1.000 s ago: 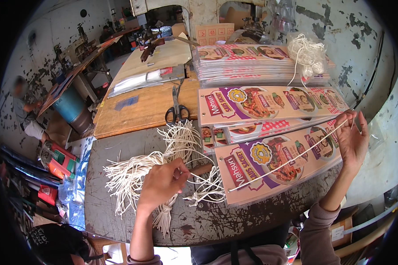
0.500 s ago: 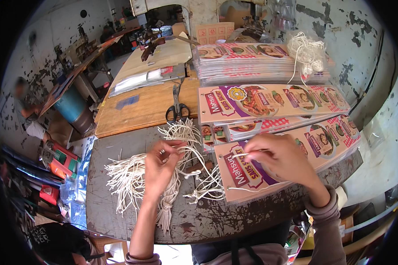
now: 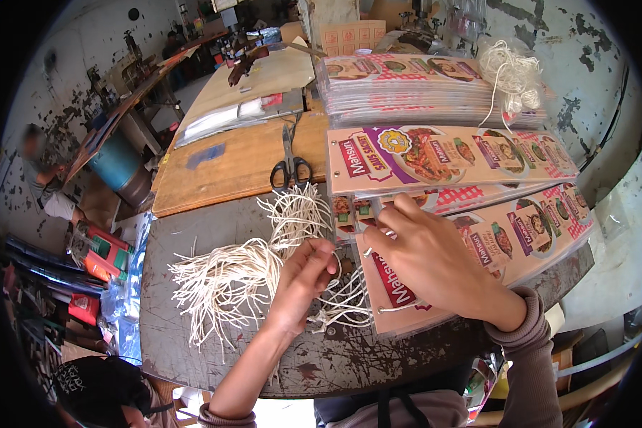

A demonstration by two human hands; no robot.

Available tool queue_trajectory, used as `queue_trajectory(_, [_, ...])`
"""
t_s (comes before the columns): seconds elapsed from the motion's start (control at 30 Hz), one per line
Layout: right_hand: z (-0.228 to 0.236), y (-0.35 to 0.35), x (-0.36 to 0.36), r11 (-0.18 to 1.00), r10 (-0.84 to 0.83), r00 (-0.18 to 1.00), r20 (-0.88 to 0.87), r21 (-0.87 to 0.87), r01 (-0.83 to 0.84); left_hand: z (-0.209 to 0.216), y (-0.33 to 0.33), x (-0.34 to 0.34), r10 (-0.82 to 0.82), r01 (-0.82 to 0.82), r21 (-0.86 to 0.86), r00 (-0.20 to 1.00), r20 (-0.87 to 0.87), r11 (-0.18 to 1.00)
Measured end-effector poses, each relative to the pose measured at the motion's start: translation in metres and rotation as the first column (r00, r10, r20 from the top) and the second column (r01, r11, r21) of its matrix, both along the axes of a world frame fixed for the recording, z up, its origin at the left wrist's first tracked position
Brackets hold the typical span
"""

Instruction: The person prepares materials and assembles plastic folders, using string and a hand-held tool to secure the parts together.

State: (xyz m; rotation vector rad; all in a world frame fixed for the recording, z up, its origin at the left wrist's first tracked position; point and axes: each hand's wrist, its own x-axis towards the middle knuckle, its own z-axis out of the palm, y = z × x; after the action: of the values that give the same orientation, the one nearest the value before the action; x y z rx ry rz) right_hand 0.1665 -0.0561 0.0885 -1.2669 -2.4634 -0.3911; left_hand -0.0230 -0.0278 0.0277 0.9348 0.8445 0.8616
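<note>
My left hand [image 3: 301,284] is closed in a pinch on a loop of white cord [image 3: 337,265] beside the near printed card's left end. My right hand [image 3: 439,260] hangs over that laminated card [image 3: 510,250], fingers curled, a short cord end poking out below them. Another length of cord [image 3: 401,307] runs from the card's lower left corner and passes beneath my right hand. To the left lies a bundle of cut white cords [image 3: 225,282], with more cords [image 3: 299,214] fanned out behind. Knotted cord loops [image 3: 346,303] lie between my hands.
Black-handled scissors [image 3: 290,167] lie on the wooden board [image 3: 246,175] behind the dark scratched table [image 3: 192,239]. More cards [image 3: 449,158] and a tall stack [image 3: 406,96] rise at the back right, topped by a bag of cord [image 3: 510,75]. Two other people [image 3: 46,175] are at the left.
My left hand has moved right, towards the near card. My right hand has turned over, knuckles up, and shifted slightly left. The cord stretch between them has shortened.
</note>
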Motion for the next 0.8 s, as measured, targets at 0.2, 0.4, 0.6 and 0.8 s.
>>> queue_trajectory(0.2, [-0.003, 0.001, 0.001, 1.0, -0.012, 1.0, -0.015, -0.013, 0.012, -0.008, -0.006, 0.018, 0.047, 0.023, 0.345, 0.981, -0.191, 0.938])
queue_trajectory(0.4, [-0.01, 0.003, 0.0, 0.999, 0.023, 1.0, -0.006, -0.031, -0.023, -0.02, -0.002, 0.02, -0.06, 0.16, 0.321, 0.952, -0.299, 0.934])
queue_trajectory(0.6, [-0.027, 0.005, -0.006, 0.995, 0.02, 1.0, -0.012, 0.093, -0.019, -0.026, -0.003, 0.021, -0.086, 0.165, 0.32, 0.965, -0.247, 0.933])
queue_trajectory(0.8, [-0.038, -0.003, -0.013, 0.994, 0.099, 0.995, 0.0, -0.037, -0.098, -0.024, -0.008, 0.02, 0.077, -0.024, 0.287, 0.982, -0.173, 0.958])
